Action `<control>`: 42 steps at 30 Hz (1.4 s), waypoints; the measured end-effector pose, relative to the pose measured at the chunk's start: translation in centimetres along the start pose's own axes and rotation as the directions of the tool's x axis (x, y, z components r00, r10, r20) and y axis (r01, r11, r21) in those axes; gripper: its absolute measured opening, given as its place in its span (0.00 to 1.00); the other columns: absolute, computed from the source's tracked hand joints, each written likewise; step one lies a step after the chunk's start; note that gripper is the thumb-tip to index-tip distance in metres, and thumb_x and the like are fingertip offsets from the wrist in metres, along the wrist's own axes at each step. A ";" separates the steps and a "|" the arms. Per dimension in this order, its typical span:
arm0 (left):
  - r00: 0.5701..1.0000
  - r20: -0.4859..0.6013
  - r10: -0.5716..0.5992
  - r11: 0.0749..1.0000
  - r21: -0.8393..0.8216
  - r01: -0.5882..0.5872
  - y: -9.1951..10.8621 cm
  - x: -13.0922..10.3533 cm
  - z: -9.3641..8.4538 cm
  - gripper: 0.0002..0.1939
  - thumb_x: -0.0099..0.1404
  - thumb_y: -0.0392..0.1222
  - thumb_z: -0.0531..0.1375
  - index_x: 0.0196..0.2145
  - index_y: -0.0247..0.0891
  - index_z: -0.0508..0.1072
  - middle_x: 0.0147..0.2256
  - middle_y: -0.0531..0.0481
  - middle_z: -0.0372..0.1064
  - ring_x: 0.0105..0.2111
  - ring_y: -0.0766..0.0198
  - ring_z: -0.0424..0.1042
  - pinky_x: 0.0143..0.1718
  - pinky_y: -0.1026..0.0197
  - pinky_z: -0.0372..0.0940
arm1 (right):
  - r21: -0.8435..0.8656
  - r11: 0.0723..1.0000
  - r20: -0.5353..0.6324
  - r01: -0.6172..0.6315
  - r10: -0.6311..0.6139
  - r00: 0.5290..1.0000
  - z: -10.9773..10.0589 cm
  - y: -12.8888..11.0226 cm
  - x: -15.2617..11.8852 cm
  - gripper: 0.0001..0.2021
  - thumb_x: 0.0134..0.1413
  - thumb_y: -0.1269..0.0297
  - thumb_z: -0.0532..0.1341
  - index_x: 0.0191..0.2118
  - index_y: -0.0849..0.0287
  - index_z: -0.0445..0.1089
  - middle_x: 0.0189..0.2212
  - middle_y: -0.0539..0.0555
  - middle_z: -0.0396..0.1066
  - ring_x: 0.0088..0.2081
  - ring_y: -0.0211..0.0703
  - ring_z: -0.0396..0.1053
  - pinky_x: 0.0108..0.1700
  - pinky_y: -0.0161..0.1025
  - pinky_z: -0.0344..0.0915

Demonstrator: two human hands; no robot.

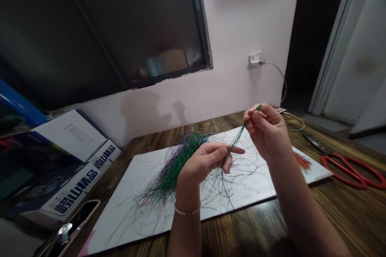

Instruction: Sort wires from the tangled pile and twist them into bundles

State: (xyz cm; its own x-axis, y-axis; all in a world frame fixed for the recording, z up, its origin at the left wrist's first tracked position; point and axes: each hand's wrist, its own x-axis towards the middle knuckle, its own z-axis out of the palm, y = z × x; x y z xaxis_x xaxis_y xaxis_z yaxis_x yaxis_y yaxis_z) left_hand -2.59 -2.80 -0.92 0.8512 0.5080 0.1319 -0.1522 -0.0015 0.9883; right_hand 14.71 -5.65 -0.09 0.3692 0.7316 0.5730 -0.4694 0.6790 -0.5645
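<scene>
A thin bundle of green strands (238,136) is stretched slantwise between both hands above a white board (126,209). My right hand (267,130) pinches its upper end between thumb and fingers. Lower and to the left, my left hand (211,158), with a beaded bracelet on the wrist, closes thumb and fingers on the lower part, its index finger pointing right. Loose strand ends hang below that hand. Behind and left of it, a large tangled pile of green, purple and blue strands (177,164) lies on the board.
Red-handled scissors (346,168) lie at the right, beside orange-red strands (302,161) on the board's right end. At the left are printed boxes (75,184) and a phone (75,225). A cable (279,68) runs from a wall socket (255,60).
</scene>
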 end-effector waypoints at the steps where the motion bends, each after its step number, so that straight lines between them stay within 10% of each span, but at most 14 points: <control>1: 1.000 0.001 -0.015 1.000 0.014 0.015 0.0 0.0 0.0 0.16 0.64 0.47 0.58 0.41 0.31 0.77 0.18 0.53 0.60 0.20 0.74 0.58 0.24 0.68 0.55 | 0.011 1.000 -0.001 0.001 -0.001 1.000 0.0 0.0 0.1 0.04 0.46 0.65 0.68 0.28 0.56 0.72 0.25 0.47 0.68 0.25 0.29 0.64 0.23 0.25 0.63; 22: 0.961 0.088 -0.262 0.955 0.165 0.245 -0.4 1.1 0.7 0.07 0.55 0.39 0.64 0.28 0.30 0.78 0.29 0.44 0.75 0.28 0.67 0.73 0.32 0.66 0.68 | 0.195 0.978 -0.079 -0.074 0.091 0.993 -1.1 0.1 1.0 0.07 0.40 0.63 0.71 0.26 0.54 0.73 0.25 0.46 0.65 0.25 0.26 0.63 0.21 0.20 0.63; 29: 0.989 0.108 -0.100 0.956 0.285 0.066 -1.0 1.6 0.4 0.06 0.51 0.40 0.68 0.22 0.34 0.77 0.25 0.47 0.72 0.28 0.66 0.70 0.32 0.64 0.64 | 0.080 0.996 -0.014 -0.035 0.037 0.999 -1.8 0.3 1.2 0.07 0.45 0.59 0.69 0.30 0.52 0.72 0.25 0.46 0.66 0.26 0.28 0.64 0.22 0.23 0.64; 42: 0.972 0.125 -0.196 0.976 0.122 0.181 -1.5 1.8 0.5 0.09 0.47 0.42 0.69 0.22 0.32 0.77 0.26 0.44 0.75 0.30 0.60 0.74 0.36 0.60 0.68 | 0.236 0.970 -0.076 -0.059 0.079 0.994 -2.5 0.9 1.8 0.08 0.42 0.65 0.70 0.29 0.54 0.71 0.27 0.45 0.67 0.27 0.26 0.66 0.26 0.19 0.67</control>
State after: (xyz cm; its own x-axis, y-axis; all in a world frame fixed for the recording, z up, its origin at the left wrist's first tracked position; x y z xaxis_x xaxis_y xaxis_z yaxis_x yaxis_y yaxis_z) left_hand -0.60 -2.36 -2.14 0.9206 0.3864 -0.0562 0.0671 -0.0147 0.9976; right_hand 16.95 -3.53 -1.08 0.3910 0.7854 0.4798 -0.6666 0.6011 -0.4408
